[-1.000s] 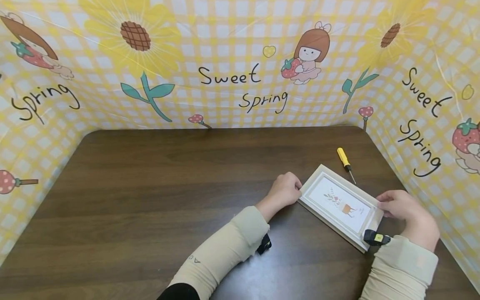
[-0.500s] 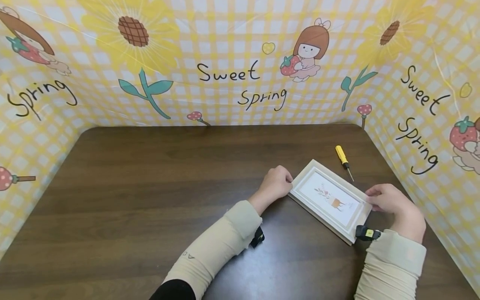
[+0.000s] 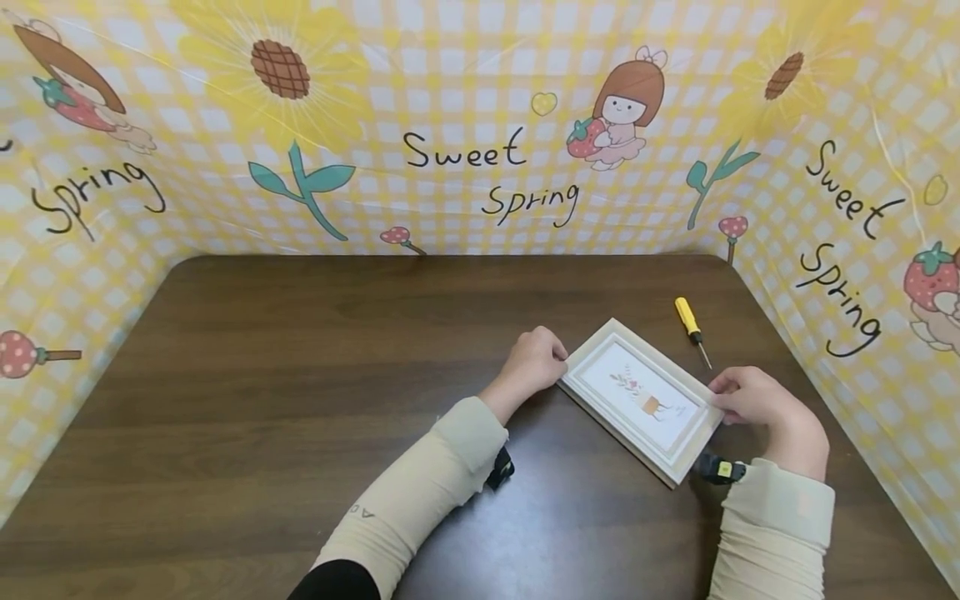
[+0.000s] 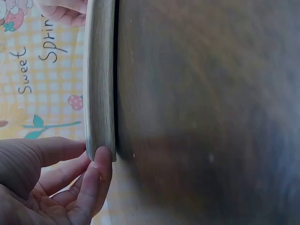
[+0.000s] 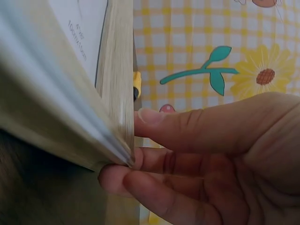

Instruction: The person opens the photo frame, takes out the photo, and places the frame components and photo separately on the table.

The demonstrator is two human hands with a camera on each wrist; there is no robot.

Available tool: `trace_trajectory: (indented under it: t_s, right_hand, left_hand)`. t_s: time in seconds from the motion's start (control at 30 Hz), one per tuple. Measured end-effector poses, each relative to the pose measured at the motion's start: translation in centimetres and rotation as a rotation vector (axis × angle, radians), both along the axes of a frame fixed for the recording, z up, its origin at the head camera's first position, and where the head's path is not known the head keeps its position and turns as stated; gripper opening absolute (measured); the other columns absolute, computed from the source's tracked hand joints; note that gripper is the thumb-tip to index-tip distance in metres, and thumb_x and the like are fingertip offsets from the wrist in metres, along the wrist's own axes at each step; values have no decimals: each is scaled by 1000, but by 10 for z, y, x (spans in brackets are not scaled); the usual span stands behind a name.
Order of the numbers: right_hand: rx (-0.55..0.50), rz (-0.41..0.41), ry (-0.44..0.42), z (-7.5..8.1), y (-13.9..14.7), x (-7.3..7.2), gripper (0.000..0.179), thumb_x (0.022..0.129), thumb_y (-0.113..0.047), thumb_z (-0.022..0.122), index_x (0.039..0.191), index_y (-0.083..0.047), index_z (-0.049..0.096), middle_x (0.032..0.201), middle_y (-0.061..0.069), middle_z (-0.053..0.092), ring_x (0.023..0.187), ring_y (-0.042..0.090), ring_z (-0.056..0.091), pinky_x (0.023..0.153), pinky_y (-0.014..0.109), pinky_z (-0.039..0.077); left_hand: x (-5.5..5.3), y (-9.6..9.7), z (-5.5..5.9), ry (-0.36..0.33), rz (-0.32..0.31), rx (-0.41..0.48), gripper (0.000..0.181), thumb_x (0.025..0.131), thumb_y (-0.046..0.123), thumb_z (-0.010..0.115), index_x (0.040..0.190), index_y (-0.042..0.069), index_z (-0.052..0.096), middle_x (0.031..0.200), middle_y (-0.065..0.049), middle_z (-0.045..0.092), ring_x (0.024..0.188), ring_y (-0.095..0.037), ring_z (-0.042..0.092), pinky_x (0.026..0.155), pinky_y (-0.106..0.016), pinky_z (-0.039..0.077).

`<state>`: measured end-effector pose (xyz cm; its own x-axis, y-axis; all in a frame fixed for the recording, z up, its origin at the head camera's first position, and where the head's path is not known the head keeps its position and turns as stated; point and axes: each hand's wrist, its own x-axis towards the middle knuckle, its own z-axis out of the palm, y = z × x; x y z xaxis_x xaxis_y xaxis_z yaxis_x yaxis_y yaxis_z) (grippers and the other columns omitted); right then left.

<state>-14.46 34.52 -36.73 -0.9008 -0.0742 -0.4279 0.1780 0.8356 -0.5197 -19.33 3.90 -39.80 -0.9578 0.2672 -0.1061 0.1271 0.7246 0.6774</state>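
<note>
The person's left hand [image 3: 532, 360] and right hand [image 3: 765, 404] are apart, with a rectangular, cream-coloured picture frame with moulded borders [image 3: 618, 417] between them. From where I stand, the frame is over the right part of a dark brown wood-grain table [image 3: 337, 400], face up and turned at a slant. The left hand pinches its left corner, thumb on the face side and fingers curled at the edge and beneath. The right hand pinches the diagonally opposite corner with thumb and fingers. I can't tell whether the underside rests fully on the tabletop.

Inside the frame is a white card [image 3: 645, 400] printed with leafy sprigs over an orange-brown pot on legs. Just beyond the frame lies a yellow-handled screwdriver with a black collar and thin metal shaft [image 3: 694, 335], its tip towards the right hand. Beige sleeves [image 3: 412, 492] cover both forearms. A yellow-and-white checked cloth with sunflowers and "Sweet Spring" lettering [image 3: 450, 83] hangs around the table.
</note>
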Motion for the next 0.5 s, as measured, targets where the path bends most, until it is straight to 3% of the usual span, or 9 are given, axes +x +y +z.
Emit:
trace_trajectory:
  t_s: [0.5]
  right_hand:
    - [1,91,2,-3,-29,-8,17,93,2,57,105,13,55,81,14,59,67,17,61,64,32,54]
  left_hand:
    - [-10,-31,-1,8,43,12,18,90,8,65,101,6,79,107,-9,76,106,-26,68,91,-38,54]
